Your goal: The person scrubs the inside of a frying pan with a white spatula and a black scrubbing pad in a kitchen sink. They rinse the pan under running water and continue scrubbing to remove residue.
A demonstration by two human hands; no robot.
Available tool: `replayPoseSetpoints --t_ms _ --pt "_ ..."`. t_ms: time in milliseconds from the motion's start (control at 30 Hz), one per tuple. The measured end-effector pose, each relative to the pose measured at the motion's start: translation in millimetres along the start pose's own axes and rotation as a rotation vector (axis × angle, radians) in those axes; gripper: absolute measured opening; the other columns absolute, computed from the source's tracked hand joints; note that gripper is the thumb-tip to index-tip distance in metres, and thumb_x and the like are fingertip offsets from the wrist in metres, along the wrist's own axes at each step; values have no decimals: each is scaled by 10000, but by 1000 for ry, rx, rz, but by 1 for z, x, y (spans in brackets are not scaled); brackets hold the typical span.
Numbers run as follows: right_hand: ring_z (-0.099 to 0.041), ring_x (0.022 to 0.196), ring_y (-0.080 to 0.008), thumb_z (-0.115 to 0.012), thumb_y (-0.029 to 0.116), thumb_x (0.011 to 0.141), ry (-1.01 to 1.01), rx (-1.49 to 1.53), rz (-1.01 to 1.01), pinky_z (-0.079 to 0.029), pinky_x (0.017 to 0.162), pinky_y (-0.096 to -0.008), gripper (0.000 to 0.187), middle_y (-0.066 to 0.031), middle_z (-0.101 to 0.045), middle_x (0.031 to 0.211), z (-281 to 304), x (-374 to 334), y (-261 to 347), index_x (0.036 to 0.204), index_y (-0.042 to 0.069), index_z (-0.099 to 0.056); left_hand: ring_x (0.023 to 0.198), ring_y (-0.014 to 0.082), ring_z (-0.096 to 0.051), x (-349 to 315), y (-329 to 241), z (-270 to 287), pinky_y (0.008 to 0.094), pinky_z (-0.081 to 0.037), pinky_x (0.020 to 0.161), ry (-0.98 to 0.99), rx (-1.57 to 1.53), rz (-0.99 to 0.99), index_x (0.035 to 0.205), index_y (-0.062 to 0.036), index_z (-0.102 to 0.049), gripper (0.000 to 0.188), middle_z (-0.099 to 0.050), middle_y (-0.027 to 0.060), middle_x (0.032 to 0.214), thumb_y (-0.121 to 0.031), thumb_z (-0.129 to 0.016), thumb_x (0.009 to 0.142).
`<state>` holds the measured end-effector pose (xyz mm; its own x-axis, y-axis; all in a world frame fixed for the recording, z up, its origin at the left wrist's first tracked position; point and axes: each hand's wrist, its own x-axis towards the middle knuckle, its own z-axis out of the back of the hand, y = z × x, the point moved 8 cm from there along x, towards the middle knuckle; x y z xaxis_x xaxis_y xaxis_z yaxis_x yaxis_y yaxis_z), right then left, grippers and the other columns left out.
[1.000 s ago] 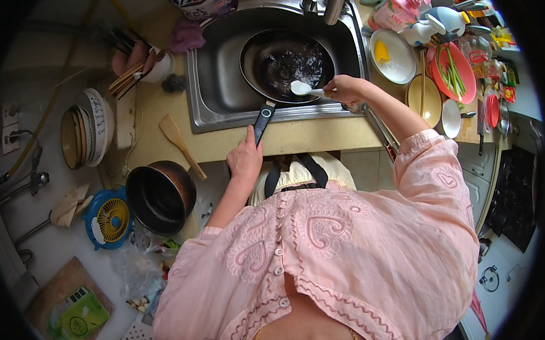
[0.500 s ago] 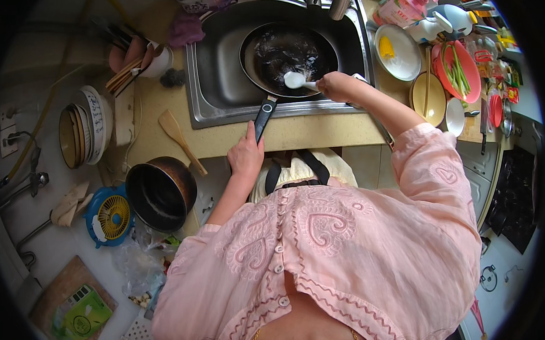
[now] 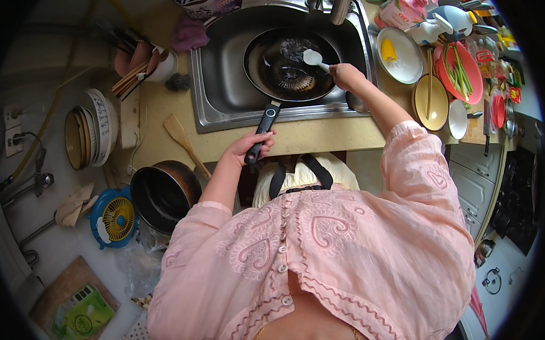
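A dark frying pan (image 3: 265, 69) lies in the steel sink (image 3: 222, 64), its black handle pointing toward me over the front rim. There is liquid in the pan, with shiny ripples and a ridged pale patch that may be a reflection. My left hand (image 3: 249, 147) is wrapped round the end of that handle. In my right hand (image 3: 349, 77), closed, is a white spoon (image 3: 313, 57); its oval head is over the right part of the pan. The spoon's handle is mostly hidden by my fingers.
A wooden spatula (image 3: 185, 143) and a dark pot (image 3: 165, 196) are at left, near stacked bowls (image 3: 98, 126). To the right stand a white plate (image 3: 405, 63), a yellow bowl (image 3: 430, 110) with chopsticks and a red basin (image 3: 472, 63) of green stalks. The faucet (image 3: 340, 7) overhangs the sink's back.
The spoon has moved away from me and right, lifting off the pan's near part. My left hand has shifted from beside the handle's end to a grip around it.
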<state>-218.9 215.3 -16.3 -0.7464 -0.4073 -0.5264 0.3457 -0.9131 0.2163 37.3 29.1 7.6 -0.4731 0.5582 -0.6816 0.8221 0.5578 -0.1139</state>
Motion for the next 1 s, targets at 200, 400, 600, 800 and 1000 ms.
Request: replayPoseSetpoints --t_ms 200,400,600,800,1000 --pt "-590 871 -348 -461 152 831 -65 126 24 -474 748 -429 249 -166 -617 941 11 -28 14 1030 99 -599 392 -2 -305 -5 7 -2 151 -256 316 -32 100 -112 916 -98 -427 111 -361 -57 573 -124 -531 884" --pt "-605 839 -328 -520 112 799 -66 173 278 -485 765 -365 296 -150 -630 957 14 -47 59 1082 101 -605 386 35 -335 -19 1 9 193 -271 320 -221 301 -251 848 -100 -392 167 -378 -32 549 -85 -558 841" --pt "-591 850 -349 -439 182 846 47 107 137 -476 717 -431 227 -123 -619 943 -42 -33 78 1004 148 -598 366 62 -345 -28 -2 25 218 -271 306 -396 491 -304 827 -95 -351 189 -379 -12 529 -53 -535 818" --pt "-595 895 -328 -474 161 820 -20 91 39 -487 730 -411 213 -131 -620 964 -26 -17 74 976 136 -617 356 69 -346 -29 -2 28 223 -271 298 -384 483 -343 816 -93 -344 198 -374 -8 505 -62 -539 818" --pt "-617 756 -318 -531 161 831 182 305 232 -474 673 -401 266 -141 -646 874 1 -59 107 1082 162 -620 344 60 -328 -29 2 36 218 -273 297 -421 514 -372 839 -89 -370 171 -365 -10 508 -83 -541 839"
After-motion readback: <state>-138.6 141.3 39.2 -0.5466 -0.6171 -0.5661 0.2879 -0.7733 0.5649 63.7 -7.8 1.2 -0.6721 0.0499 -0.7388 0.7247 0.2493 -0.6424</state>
